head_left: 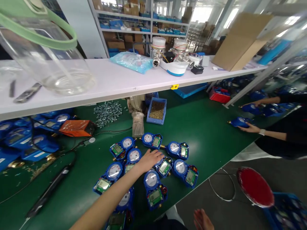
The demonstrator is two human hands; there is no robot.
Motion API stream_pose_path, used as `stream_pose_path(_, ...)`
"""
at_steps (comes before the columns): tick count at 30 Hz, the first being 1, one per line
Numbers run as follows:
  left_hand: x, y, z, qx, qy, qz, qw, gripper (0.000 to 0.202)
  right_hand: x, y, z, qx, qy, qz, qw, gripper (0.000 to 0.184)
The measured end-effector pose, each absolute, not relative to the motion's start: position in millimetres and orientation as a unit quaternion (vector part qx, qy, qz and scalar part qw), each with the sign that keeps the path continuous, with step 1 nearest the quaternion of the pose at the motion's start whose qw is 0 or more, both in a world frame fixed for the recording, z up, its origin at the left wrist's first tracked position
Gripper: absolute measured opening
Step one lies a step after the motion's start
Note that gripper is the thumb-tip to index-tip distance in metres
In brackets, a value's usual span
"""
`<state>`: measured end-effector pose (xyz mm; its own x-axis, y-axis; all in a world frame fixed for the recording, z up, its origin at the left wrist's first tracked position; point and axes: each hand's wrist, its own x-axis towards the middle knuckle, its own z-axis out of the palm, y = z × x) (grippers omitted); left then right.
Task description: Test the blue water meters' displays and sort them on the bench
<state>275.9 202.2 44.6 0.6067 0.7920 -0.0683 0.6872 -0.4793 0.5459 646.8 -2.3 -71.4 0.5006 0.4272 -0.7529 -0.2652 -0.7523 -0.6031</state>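
Blue water meters (153, 188) with round dials and small green display panels lie clustered on the green counter (211, 127), near the middle of the view. The person's left hand (150, 159) reaches in from seven o'clock, fingers spread flat and palm down, resting on one meter in the middle of the cluster and gripping nothing; other meters ring it from nine o'clock round to five o'clock. The right hand (202, 220) shows only in part at the bottom edge, open, fingers loose, empty, off the counter's edge and well apart from the meters. At ten o'clock from the cluster sits an orange box (75, 127), with a pile of small metal screws (107, 111) beyond it and a blue bin of brass parts (157, 110) at twelve o'clock. A black electric screwdriver (50, 190) lies at nine o'clock, its cable trailing across the counter. At three o'clock, a co-worker's hand (249, 128) rests on another blue meter (240, 121). A red stool seat (255, 187) stands on the floor at four o'clock.
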Motion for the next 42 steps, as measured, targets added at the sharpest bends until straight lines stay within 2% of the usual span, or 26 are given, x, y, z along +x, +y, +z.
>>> stream_pose_path(6, 295, 211, 30, 0.901, 0.384, 0.023, 0.198, 0.062, 643, 27, -53, -0.779, -0.134, 0.511, 0.338, 0.085)
stream_pose_path(11, 293, 213, 32, 0.909, 0.384, 0.010, 0.164, 0.061, 628, 73, -37, -0.758, -0.249, 0.502, 0.333, 0.088)
stream_pose_path(16, 288, 213, 34, 0.904, 0.401, 0.013, 0.146, 0.064, 613, 91, -25, -0.732, -0.339, 0.503, 0.312, 0.105)
stream_pose_path(20, 286, 206, 35, 0.895, 0.424, 0.031, 0.137, 0.054, 609, 97, -19, -0.731, -0.359, 0.500, 0.295, 0.105)
stream_pose_path(29, 288, 166, 49, 0.832, 0.530, 0.091, 0.140, 0.063, 603, 109, -16, -0.725, -0.374, 0.493, 0.301, 0.098)
stream_pose_path(32, 292, 123, 46, 0.712, 0.628, 0.240, 0.205, 0.047, 603, 111, -20, -0.718, -0.381, 0.498, 0.304, 0.097)
stream_pose_path(35, 302, 68, 27, 0.494, 0.713, 0.385, 0.315, 0.034, 606, 113, -25, -0.709, -0.388, 0.506, 0.300, 0.100)
stream_pose_path(37, 313, 38, 9, 0.339, 0.759, 0.400, 0.386, 0.042, 608, 113, -27, -0.705, -0.392, 0.512, 0.294, 0.101)
stream_pose_path(42, 342, 17, -23, 0.201, 0.783, 0.359, 0.466, 0.067, 611, 112, -25, -0.696, -0.404, 0.521, 0.284, 0.090)
